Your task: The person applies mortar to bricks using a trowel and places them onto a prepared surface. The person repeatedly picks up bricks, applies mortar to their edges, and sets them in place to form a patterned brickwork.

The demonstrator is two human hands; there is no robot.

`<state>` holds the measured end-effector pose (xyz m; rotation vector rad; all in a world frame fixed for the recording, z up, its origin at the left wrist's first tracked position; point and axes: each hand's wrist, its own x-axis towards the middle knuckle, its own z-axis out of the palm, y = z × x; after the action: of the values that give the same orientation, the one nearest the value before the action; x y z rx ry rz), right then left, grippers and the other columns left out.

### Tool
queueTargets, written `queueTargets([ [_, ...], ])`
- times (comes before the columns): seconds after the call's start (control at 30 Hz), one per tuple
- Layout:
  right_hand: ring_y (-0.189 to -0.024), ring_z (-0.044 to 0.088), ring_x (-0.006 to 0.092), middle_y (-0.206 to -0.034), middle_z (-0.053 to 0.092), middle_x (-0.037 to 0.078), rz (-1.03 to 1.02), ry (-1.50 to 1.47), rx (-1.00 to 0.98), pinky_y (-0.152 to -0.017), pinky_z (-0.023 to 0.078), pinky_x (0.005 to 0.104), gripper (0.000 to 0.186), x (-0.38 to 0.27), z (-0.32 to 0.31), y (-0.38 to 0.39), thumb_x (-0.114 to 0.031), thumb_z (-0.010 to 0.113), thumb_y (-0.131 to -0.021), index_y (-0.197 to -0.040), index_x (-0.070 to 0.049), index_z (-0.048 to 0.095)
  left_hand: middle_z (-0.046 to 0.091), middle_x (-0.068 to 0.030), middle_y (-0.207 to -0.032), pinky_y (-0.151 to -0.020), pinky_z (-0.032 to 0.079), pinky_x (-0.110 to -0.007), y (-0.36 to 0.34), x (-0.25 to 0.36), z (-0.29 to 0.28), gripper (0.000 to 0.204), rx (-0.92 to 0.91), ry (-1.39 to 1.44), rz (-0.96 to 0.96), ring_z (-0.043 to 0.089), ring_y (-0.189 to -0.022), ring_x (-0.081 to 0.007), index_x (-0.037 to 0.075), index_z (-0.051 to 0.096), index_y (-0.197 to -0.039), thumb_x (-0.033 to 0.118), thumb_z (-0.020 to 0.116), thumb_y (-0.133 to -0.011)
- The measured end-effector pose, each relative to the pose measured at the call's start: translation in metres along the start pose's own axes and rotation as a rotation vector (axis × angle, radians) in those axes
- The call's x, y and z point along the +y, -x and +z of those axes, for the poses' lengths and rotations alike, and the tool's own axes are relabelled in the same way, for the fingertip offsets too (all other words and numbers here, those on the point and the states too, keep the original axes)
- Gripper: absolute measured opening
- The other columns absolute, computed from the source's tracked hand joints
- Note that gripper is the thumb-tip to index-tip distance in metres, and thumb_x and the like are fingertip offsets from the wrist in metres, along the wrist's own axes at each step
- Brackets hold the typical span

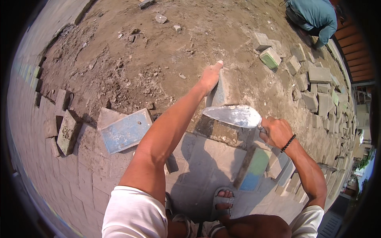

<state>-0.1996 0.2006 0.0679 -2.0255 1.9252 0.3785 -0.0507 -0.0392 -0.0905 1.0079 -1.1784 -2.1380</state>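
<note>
My left hand (210,78) reaches forward and is closed on the left edge of a grey paving block (230,89), which stands tilted on the dirt. My right hand (276,131) is wrapped round the handle of a pointed trowel (234,116). Its cement-smeared blade points left, just in front of the block's near end. Below the blade, another dirt-covered block (224,133) borders the laid paving. My left fingers are partly hidden behind the block.
Blue-painted (126,131) and green-and-blue blocks (254,168) lie near me. Several loose blocks (65,123) edge the paving at left; a long pile (319,75) runs down the right. A crouching person in a teal shirt (315,16) works at upper right. Rubble dots the dirt (115,75).
</note>
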Motion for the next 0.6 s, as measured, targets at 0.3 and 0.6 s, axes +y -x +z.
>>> queueTargets([
  [0.3,-0.072,0.063,0.0426,-0.076,0.063,0.022,-0.057,-0.096,0.098,-0.066,0.051,0.0507,0.03,0.007,0.001,-0.02,-0.019,0.07,-0.075,-0.094,0.0,0.056,0.066,-0.0099,-0.086,-0.077,0.046,-0.038,-0.006,-0.005,-0.01,0.056,-0.029,-0.068,0.055,0.058,-0.08,-0.0179,-0.002,0.068,-0.09,0.046,0.044,-0.102],
  [0.6,-0.074,0.062,0.0458,-0.074,0.063,0.026,0.182,-0.116,0.178,-0.069,0.051,0.0527,0.032,0.035,-0.03,-0.04,-0.023,0.067,-0.075,-0.092,0.001,0.055,0.068,-0.0119,-0.101,-0.085,0.048,-0.037,0.002,0.002,-0.001,0.054,-0.051,-0.067,-0.018,0.062,-0.089,-0.0199,-0.002,0.068,-0.107,0.046,0.044,-0.104],
])
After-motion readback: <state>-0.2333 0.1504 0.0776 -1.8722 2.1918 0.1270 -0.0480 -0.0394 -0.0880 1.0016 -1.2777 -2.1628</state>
